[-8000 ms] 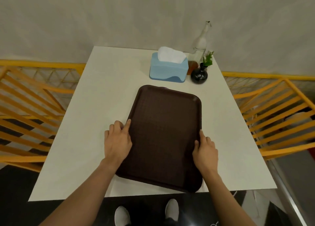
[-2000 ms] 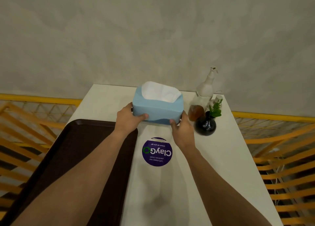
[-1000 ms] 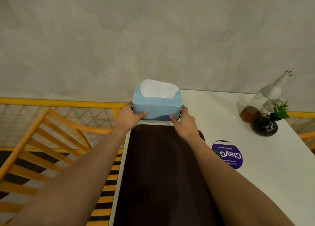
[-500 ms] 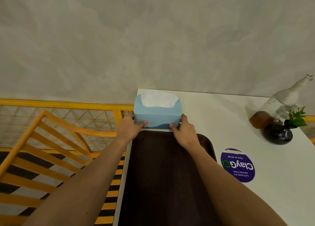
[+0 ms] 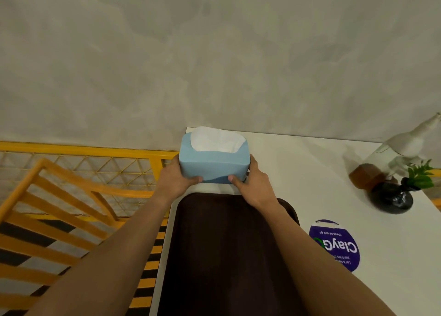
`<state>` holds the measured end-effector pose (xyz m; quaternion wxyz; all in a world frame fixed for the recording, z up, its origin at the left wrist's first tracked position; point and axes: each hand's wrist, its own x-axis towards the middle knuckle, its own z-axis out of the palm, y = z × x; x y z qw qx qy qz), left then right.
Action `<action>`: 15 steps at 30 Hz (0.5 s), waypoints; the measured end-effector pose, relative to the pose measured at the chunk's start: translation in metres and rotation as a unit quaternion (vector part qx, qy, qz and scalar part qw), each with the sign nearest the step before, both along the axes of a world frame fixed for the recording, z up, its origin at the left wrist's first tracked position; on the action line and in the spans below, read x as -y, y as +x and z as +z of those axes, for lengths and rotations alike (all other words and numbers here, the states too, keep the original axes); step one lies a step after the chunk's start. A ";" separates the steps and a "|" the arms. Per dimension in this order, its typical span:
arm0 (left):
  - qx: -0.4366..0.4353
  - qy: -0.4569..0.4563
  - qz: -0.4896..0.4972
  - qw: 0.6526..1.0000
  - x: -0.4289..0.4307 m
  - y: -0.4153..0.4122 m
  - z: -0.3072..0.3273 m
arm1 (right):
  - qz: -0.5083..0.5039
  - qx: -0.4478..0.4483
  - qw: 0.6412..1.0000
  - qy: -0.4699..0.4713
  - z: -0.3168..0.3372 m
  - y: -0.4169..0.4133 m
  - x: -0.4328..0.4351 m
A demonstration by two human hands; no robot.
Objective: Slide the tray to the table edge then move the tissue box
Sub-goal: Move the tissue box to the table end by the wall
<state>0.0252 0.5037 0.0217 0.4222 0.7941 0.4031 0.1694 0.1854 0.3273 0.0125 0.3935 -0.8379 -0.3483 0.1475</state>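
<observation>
Blue tissue box (image 5: 213, 166) clamped between my fingers (image 5: 196, 178); I should lower it level beyond the tray (image 5: 229, 251), then release.

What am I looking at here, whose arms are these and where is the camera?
There is no machine here. The picture comes from a wide-angle camera worn on a person's head, looking forward and down, so the two bare arms reaching out are the wearer's own. The left hand and the right hand grip the two ends of a blue tissue box with white tissue showing on top, at the far left corner of a white table. In front of the box lies a dark brown tray along the table's left edge. To the right are a purple round sticker, a small black vase with a green sprig and a glass bottle. Orange railings stand beside the table.
</observation>
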 end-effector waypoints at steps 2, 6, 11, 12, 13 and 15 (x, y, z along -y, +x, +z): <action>-0.006 0.004 -0.001 1.000 -0.005 0.006 -0.002 | -0.001 -0.007 1.000 0.001 -0.002 0.008 -0.004; -0.015 0.011 -0.008 1.000 -0.017 0.018 -0.004 | -0.001 -0.008 1.000 0.007 -0.004 0.023 -0.014; -0.024 0.026 -0.013 0.999 -0.037 0.032 -0.007 | 0.007 0.013 1.000 -0.006 -0.006 0.045 -0.033; -0.028 0.028 -0.012 0.999 -0.041 0.035 -0.007 | 0.008 0.014 1.000 -0.014 -0.007 0.049 -0.036; -0.031 0.029 -0.011 0.999 -0.045 0.039 -0.007 | 0.010 0.018 1.000 -0.023 -0.008 0.054 -0.040; -0.031 0.028 -0.013 0.999 -0.053 0.045 -0.009 | 0.015 0.030 0.999 -0.036 -0.011 0.061 -0.047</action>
